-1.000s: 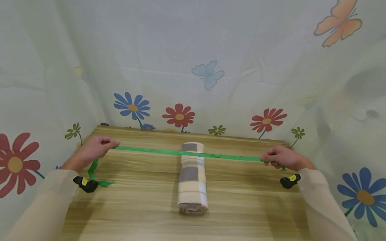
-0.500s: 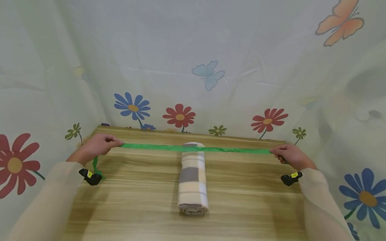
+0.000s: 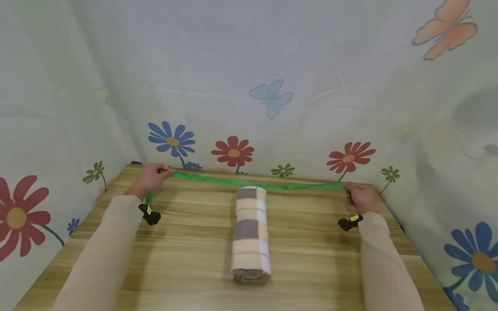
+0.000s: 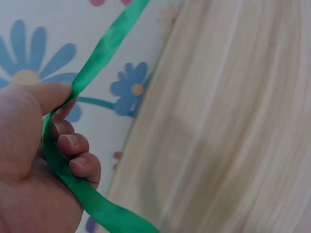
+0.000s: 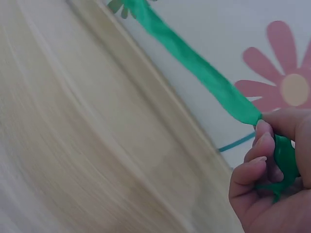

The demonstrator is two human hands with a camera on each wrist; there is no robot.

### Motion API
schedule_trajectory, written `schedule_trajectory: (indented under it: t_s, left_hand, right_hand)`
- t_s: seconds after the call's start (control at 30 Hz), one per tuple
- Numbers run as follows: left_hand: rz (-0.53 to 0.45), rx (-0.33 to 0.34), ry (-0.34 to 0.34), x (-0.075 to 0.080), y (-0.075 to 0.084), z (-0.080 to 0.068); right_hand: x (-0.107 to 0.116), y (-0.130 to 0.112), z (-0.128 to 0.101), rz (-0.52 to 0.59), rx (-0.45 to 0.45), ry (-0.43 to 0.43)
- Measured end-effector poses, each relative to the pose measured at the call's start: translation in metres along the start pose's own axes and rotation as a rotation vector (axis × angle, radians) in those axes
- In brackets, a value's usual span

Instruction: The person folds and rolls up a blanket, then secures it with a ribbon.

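Note:
A green ribbon [image 3: 229,182] stretches between both hands near the table's back edge, sagging slightly just beyond the far end of a rolled checked blanket [image 3: 250,233]. The left hand [image 3: 152,177] pinches it between thumb and forefinger; in the left wrist view the ribbon's loose part [image 4: 92,200] runs across the palm and hangs below. At the other side the right hand [image 3: 359,197] pinches the ribbon too, and in the right wrist view its short tail [image 5: 285,158] is gathered within the curled fingers. The grey, cream and white roll lies lengthwise, apart from both hands.
The wood-grain table [image 3: 186,259] meets a pale curtain [image 3: 210,56] printed with flowers and butterflies at the back and on both sides. Small black devices are strapped at both wrists.
Both hands have moved forward and closer together, carrying the ribbon from above the blanket roll to beyond its far end. The ribbon has gone from taut to slightly slack.

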State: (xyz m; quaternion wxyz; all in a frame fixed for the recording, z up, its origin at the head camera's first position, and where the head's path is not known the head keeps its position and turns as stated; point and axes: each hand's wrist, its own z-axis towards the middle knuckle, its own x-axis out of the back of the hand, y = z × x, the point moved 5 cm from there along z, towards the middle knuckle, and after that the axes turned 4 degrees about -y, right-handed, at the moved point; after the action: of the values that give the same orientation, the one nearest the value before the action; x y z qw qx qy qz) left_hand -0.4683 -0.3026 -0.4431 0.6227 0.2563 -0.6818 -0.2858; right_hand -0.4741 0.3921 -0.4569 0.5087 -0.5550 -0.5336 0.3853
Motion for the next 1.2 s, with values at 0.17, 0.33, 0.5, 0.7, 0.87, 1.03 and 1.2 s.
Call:
schedule_trajectory:
  t_s: [0.17,0.33,0.5,0.7,0.87,1.03,1.2]
  left_hand:
    - [0.049,-0.015,0.015,-0.014,-0.007,0.013]
    - [0.101,-0.066,0.063,-0.015,-0.013,0.013]
    - [0.19,-0.058,0.073,-0.017,-0.027,0.014]
    - [0.246,-0.074,0.069,-0.022,-0.036,0.012]
    - [0.27,-0.102,0.086,-0.025,-0.037,0.009]
    - [0.306,-0.122,0.107,-0.024,-0.037,0.009]
    - [0.395,-0.134,0.131,-0.017,-0.036,0.008]
  right_hand:
    - [-0.006,0.017,0.015,0.002,-0.079,0.115]
    - [-0.002,0.029,0.022,-0.025,-0.147,0.225]
    - [0.004,0.037,0.021,-0.239,-0.155,0.298]
    - [-0.001,0.03,0.013,-0.663,-0.009,0.338]
    - [-0.002,0.027,0.007,-0.752,-0.033,0.348]
    - [0.001,0.025,0.002,-0.803,-0.032,0.343]
    - [0.01,0.029,0.0,-0.826,-0.038,0.342]
